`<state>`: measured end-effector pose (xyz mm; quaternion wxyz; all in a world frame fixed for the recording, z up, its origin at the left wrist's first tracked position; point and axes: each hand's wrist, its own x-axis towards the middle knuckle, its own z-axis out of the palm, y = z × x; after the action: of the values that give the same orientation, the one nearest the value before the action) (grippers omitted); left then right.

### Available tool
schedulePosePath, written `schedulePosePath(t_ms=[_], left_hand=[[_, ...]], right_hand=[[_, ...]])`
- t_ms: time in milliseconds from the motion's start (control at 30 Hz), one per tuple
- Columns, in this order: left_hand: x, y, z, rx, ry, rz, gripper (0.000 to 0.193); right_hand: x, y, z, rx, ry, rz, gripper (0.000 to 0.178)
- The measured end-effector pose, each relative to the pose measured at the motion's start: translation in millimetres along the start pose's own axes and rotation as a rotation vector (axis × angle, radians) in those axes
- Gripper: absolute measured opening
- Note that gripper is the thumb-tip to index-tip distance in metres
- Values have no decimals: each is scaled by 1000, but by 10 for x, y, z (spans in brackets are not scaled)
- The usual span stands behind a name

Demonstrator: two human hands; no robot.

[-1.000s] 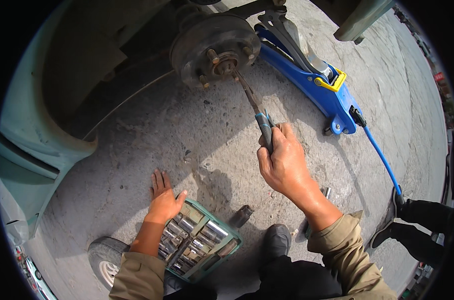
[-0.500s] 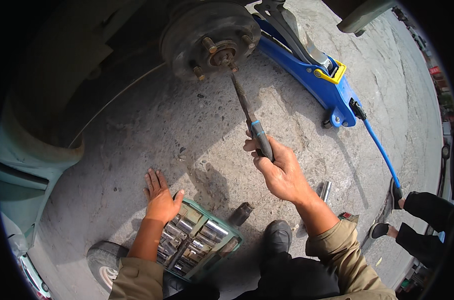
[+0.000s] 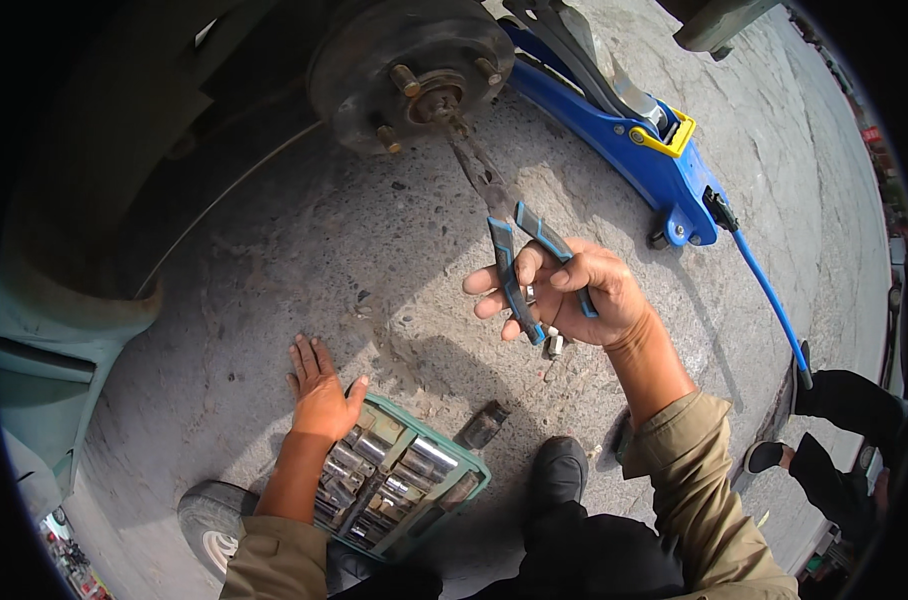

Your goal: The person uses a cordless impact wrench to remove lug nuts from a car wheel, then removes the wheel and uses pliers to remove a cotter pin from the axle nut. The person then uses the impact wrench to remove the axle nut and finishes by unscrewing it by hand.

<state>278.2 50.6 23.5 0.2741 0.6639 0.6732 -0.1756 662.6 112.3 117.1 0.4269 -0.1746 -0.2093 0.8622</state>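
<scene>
In my right hand (image 3: 594, 285) is a pair of long-nose pliers (image 3: 493, 200) with black and blue handles, spread apart. Their jaws are parted and reach up to the centre of the rusty wheel hub (image 3: 442, 108), by the axle end; whether they touch it I cannot tell. Several wheel studs (image 3: 406, 80) stick out around the hub. My left hand (image 3: 320, 392) lies with fingers stretched on the concrete, just past the far left corner of a green socket set case (image 3: 461, 452). Sockets (image 3: 371, 447) and other shiny pieces fill the case.
A blue floor jack (image 3: 624, 150) with a yellow part stands under the vehicle at the far right. A dark socket (image 3: 484, 425) lies beside the case. At the lower left is a wheel (image 3: 212, 520). Another person's legs (image 3: 846, 420) show at the right edge.
The pliers have gone from closed to spread, and my right hand has turned and opened its grip around the handles. My left hand stays where it was.
</scene>
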Motion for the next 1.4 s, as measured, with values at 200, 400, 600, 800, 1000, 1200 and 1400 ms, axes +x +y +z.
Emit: schedulePosePath(t_ms=[200,400,600,800,1000,1200,1400], left_hand=[[15,45,-23,33,-38,-19,104],[14,51,-40,71,-50,-46,104],[25,19,19,66,-24,-15,104],[13,27,-4,58,-24,-24,104],[24,22,10,59,-20,-30,105],[41,31,29,61,-27,-31,104],[13,1,8,66,-31,-37,104]], right_hand=[[18,-211,-255,27,-95,62,33],[27,-546,-410,-112,-118,179,32],[38,-844,-397,-254,-60,254,32],[108,-1063,-341,-422,-84,298,27],[88,-1102,-331,-418,-57,319,23],[52,-1115,-139,-524,27,303,18],[34,-699,104,-878,130,186,11]])
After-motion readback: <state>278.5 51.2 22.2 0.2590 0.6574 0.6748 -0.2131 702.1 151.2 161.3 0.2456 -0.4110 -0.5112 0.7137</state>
